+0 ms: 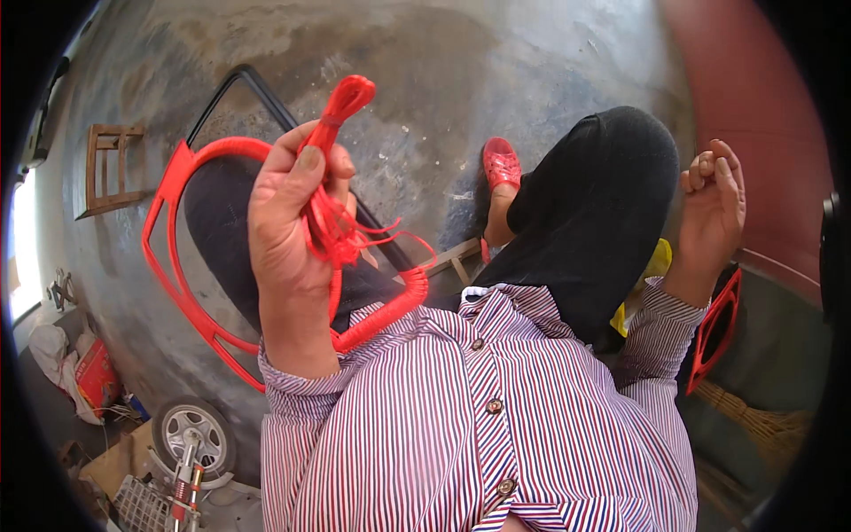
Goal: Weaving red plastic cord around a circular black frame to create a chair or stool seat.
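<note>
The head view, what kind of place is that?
Maybe a home workshop or storeroom: there's a stained bare floor, a spoked wheel at lower left, and red cord in the left hand.

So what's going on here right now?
A seated person grips a bundle of red cord in the left hand, its loose ends trailing. A red-and-black frame lies around the left leg and lap. The right hand is raised beside the right knee, seemingly holding nothing.

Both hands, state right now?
Left hand: closed, holding the red cord bundle.
Right hand: partly open, fingers loosely curled, nothing visible in it.
</note>
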